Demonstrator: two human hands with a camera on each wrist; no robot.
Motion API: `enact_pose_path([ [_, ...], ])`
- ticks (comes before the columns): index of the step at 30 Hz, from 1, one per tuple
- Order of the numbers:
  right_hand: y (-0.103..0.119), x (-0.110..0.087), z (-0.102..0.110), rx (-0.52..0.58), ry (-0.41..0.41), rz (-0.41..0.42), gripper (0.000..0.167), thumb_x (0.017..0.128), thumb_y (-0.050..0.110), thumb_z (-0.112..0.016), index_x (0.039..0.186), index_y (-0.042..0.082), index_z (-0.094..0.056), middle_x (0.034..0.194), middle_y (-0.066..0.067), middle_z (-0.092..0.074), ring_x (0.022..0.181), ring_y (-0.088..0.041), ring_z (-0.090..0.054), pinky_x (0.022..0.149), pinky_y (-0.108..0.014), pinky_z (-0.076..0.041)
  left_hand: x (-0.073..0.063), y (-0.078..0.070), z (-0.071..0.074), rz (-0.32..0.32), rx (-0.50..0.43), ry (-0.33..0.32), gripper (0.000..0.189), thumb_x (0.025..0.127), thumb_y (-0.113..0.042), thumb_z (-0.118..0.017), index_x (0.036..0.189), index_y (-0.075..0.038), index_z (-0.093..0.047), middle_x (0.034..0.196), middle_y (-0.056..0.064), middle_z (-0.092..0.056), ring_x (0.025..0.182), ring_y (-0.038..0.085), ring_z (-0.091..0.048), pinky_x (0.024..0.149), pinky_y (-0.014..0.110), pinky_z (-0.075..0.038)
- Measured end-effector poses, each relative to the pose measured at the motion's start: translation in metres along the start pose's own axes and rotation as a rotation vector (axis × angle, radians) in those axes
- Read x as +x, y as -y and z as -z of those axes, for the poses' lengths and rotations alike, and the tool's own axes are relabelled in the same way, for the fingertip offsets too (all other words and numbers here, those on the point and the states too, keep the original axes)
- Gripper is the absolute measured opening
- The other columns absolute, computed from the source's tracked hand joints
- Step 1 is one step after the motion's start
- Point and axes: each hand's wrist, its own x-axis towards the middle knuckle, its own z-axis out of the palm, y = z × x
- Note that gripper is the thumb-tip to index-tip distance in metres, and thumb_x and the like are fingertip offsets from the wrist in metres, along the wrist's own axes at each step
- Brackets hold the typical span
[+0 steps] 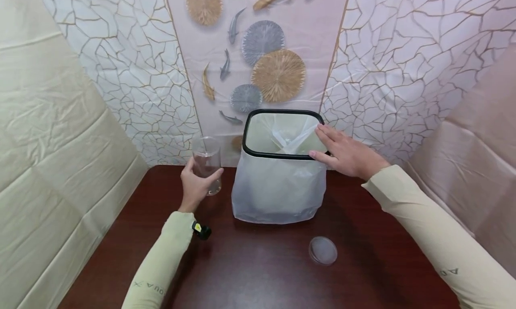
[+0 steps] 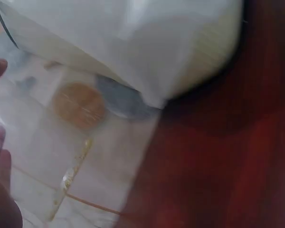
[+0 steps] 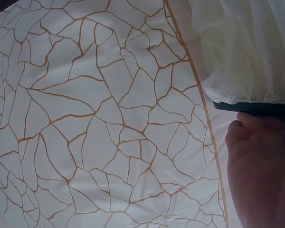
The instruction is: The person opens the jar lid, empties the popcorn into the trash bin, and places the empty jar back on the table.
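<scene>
My left hand [image 1: 195,183] grips a tall clear cylindrical container [image 1: 207,159], thumb on one side and fingers on the other; its material is hard to tell. In the left wrist view only parts of the left hand [image 2: 0,190] show at the edge. A waste bin [image 1: 280,183] stands upright in the middle, its black rim [image 1: 282,156] over a translucent white liner bag [image 1: 310,188]. My right hand [image 1: 348,153] rests on the rim's right corner with its fingers stretched out. The right wrist view shows the right hand [image 3: 261,166] touching the rim.
A round clear lid or shallow dish [image 1: 323,251] lies on the dark red table [image 1: 258,264] in front of the bin, to the right. Patterned cloth [image 1: 387,67] hangs behind the table. Beige curtains [image 1: 48,165] flank both sides.
</scene>
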Motion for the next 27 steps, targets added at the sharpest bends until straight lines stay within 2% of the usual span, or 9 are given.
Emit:
enact_pose_path([
  [4, 0.0, -0.001, 0.002, -0.008, 0.006, -0.008, 0.088, 0.108, 0.064, -0.037, 0.169, 0.004, -0.014, 0.178, -0.02, -0.011, 0.164, -0.044, -0.013, 0.13, -0.063, -0.021, -0.017, 0.012, -0.002, 0.051, -0.013, 0.0, 0.06, 0.076, -0.006, -0.093, 0.129, -0.003, -0.065, 0.12, 0.02, -0.07, 0.099, 0.001, -0.062, 0.087, 0.018, -0.051],
  [7, 0.002, 0.001, 0.002, -0.02, 0.013, -0.001, 0.089, 0.108, 0.065, -0.036, 0.169, 0.004, -0.014, 0.178, -0.02, -0.01, 0.164, -0.043, -0.013, 0.13, -0.063, -0.022, -0.028, 0.02, -0.001, 0.096, -0.019, -0.015, 0.06, 0.076, -0.006, -0.093, 0.129, -0.003, -0.065, 0.121, 0.018, -0.07, 0.1, 0.0, -0.061, 0.089, 0.019, -0.051],
  [12, 0.002, 0.001, 0.002, -0.023, 0.014, -0.003, 0.089, 0.108, 0.066, -0.035, 0.169, 0.005, -0.013, 0.178, -0.019, -0.01, 0.164, -0.043, -0.012, 0.13, -0.063, -0.021, -0.044, 0.044, 0.002, 0.144, -0.029, 0.011, 0.06, 0.077, -0.009, -0.094, 0.13, -0.009, -0.065, 0.122, 0.012, -0.071, 0.102, 0.002, -0.064, 0.088, 0.017, -0.052],
  [16, 0.001, -0.001, 0.003, -0.014, 0.012, -0.006, 0.089, 0.108, 0.065, -0.035, 0.169, 0.005, -0.013, 0.178, -0.019, -0.01, 0.164, -0.044, -0.013, 0.129, -0.063, -0.022, -0.051, 0.057, 0.004, 0.146, -0.055, 0.041, 0.062, 0.077, -0.014, -0.095, 0.131, -0.014, -0.065, 0.122, 0.008, -0.071, 0.105, 0.008, -0.067, 0.089, 0.018, -0.055],
  [19, 0.0, -0.003, 0.003, -0.004, 0.008, -0.007, 0.088, 0.108, 0.065, -0.036, 0.169, 0.006, -0.013, 0.178, -0.018, -0.01, 0.164, -0.044, -0.013, 0.129, -0.064, -0.022, -0.053, 0.06, 0.006, 0.158, -0.046, 0.07, 0.065, 0.078, -0.02, -0.095, 0.134, -0.017, -0.063, 0.125, 0.005, -0.071, 0.109, 0.014, -0.066, 0.093, 0.026, -0.056],
  [22, 0.0, -0.004, 0.002, 0.013, 0.01, -0.007, 0.088, 0.108, 0.064, -0.037, 0.17, 0.007, -0.012, 0.178, -0.018, -0.01, 0.164, -0.045, -0.013, 0.129, -0.064, -0.022, -0.054, 0.058, 0.011, 0.201, 0.017, 0.119, 0.071, 0.078, -0.027, -0.095, 0.138, -0.02, -0.058, 0.128, 0.003, -0.069, 0.114, 0.017, -0.065, 0.099, 0.036, -0.055],
  [27, -0.001, -0.005, 0.002, 0.055, 0.012, -0.014, 0.088, 0.107, 0.064, -0.039, 0.17, 0.009, -0.011, 0.179, -0.016, -0.008, 0.165, -0.043, -0.011, 0.129, -0.064, -0.02, -0.049, 0.049, 0.025, 0.269, 0.144, 0.268, 0.093, 0.075, -0.041, -0.096, 0.151, -0.022, -0.044, 0.14, 0.008, -0.062, 0.127, 0.028, -0.061, 0.109, 0.052, -0.05],
])
